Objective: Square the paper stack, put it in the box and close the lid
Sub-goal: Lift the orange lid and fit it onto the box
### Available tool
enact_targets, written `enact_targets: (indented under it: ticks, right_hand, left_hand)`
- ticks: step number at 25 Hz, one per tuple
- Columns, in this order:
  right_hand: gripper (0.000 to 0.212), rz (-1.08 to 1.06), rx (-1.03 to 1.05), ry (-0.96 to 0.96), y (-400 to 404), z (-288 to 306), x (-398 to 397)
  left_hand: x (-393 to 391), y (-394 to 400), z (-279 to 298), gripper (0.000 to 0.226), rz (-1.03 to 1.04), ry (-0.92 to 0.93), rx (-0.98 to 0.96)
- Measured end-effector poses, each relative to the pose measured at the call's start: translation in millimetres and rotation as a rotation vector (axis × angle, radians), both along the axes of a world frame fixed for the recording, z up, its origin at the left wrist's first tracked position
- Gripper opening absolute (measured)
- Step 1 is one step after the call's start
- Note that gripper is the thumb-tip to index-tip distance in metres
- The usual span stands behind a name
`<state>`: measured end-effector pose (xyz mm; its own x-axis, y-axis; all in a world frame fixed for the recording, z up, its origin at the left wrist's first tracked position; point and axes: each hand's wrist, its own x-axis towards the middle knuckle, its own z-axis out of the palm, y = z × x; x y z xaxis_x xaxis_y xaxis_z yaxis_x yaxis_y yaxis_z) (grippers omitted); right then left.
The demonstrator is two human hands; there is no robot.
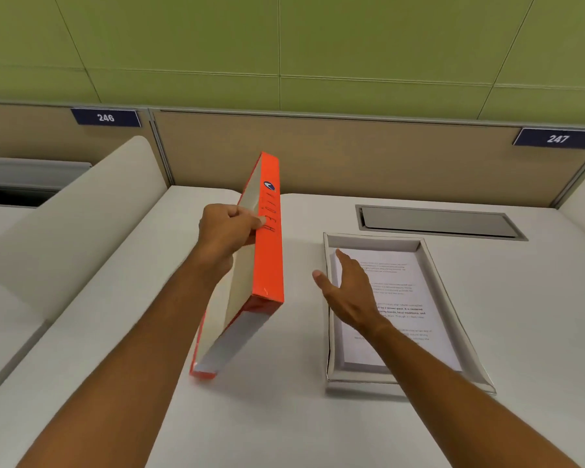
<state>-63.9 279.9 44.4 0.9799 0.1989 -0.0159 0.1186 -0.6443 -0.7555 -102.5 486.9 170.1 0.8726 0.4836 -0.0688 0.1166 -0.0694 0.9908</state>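
Paper stack already laid inside box. Orange lid, left of box, tilted on edge, clamped by left hand. Right hand spread, empty, over box. Lid closing left.

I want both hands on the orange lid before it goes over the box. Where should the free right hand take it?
Right hand should likely grip the orange lid by its raised long side wall, coming from the right: the lid stands tilted on edge, left hand holding the opposite face.
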Motion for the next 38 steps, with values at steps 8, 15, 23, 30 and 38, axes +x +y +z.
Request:
enact_targets:
  ticks: [8,15,23,30,38]
  right_hand:
    - [0.030,-0.141,0.912,0.803,8.6,-13.5,0.7]
    - [0.043,-0.220,1.161,0.804,-35.6,-12.7,9.1]
    - [0.048,-0.326,0.947,0.628,-141.2,3.2,25.2]
    - [0.032,-0.467,0.815,0.470,-212.8,4.4,26.0]
    - [0.031,-0.504,0.703,0.419,-246.8,-18.9,34.8]
  left_hand:
    - [-35.9,34.6,52.9,0.031,-0.185,-0.001,-0.528]
    - [-41.6,53.2,18.9,0.022,-0.310,0.079,-0.633]
    - [-2.9,20.5,-61.3,0.027,-0.337,0.285,-0.338]
    - [26.0,-51.9,-107.5,0.050,-0.344,0.409,-0.293]
    - [36.7,-97.8,-142.1,0.046,-0.247,0.437,-0.247]
